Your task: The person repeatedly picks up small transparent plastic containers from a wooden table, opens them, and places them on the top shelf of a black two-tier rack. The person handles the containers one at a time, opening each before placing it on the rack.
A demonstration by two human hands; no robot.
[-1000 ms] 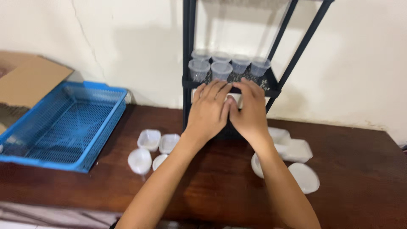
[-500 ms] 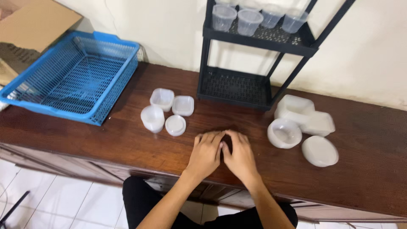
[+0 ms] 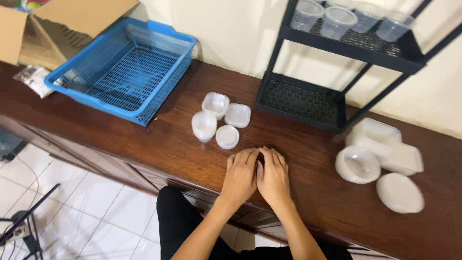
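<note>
Both hands rest flat on the dark wooden worktop (image 3: 144, 144), side by side, holding nothing.

The left hand (image 3: 240, 174) and right hand (image 3: 274, 177) lie palm down with thumbs touching, each grip released and empty. The nearest things are four small white plastic containers (image 3: 220, 121), just beyond the fingertips to the left. To take one well, I think it is better to pinch a single rim, because they touch each other and are light.

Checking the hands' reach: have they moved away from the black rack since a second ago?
Yes. Both hands, left hand and right hand, came off the black rack toward the table's near edge.
</note>
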